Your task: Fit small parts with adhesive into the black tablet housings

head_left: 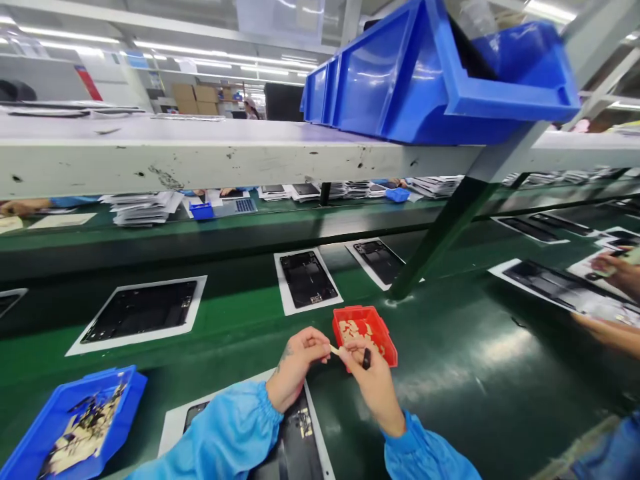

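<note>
My left hand (299,363) pinches one end of a small cream-coloured strip (335,350) between thumb and fingertips. The strip's other end is held in the fingertips of my right hand (369,373). A short black object (367,359) also shows among the right hand's fingers; its kind is unclear. Just behind both hands sits a red tray (391,337) with several small cream pieces (353,329) in it. Beneath my left forearm lies a black tablet-like housing (293,443) on a white sheet, partly covered by the blue sleeve.
At lower left, a blue bin (131,400) holds cream and black scraps. More black housings (306,279) lie on white sheets across the green bench (440,373). A slanted post (435,247) supports a shelf with large blue bins (400,73). At right, another person's hands (617,273) handle a panel.
</note>
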{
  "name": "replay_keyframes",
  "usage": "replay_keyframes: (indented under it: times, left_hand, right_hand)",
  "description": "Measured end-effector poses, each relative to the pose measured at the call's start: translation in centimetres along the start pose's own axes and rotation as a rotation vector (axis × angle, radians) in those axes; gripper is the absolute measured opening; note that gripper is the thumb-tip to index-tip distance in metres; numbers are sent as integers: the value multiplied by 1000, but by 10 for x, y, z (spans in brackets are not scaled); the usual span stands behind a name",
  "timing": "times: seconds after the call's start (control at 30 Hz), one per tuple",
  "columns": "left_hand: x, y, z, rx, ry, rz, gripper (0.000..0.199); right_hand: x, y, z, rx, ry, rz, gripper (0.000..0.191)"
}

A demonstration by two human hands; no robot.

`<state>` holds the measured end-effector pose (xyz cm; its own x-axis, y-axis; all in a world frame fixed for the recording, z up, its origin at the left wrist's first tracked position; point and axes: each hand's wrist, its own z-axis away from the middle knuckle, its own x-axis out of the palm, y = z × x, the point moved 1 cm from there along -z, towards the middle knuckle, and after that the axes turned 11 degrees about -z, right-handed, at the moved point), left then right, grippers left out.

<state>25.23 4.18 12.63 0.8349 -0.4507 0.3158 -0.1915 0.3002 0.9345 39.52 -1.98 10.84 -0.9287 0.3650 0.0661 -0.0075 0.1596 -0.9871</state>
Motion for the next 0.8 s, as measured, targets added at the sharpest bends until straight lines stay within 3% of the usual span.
replay_keyframes:
  times: [0.17,0.43,0.8]
  left_hand:
    - [16,-1,-12,-80,-60,49,22]
    - [24,-11,-22,-123,-97,62,22]
    - [31,-13,-24,3,-95,-75,23]
  right_hand:
    - [-14,11,-10,28,67,-173,32]
    - [-23,17,-12,25,75,-226,28]
    - [-31,18,-13,17,130,-189,28]
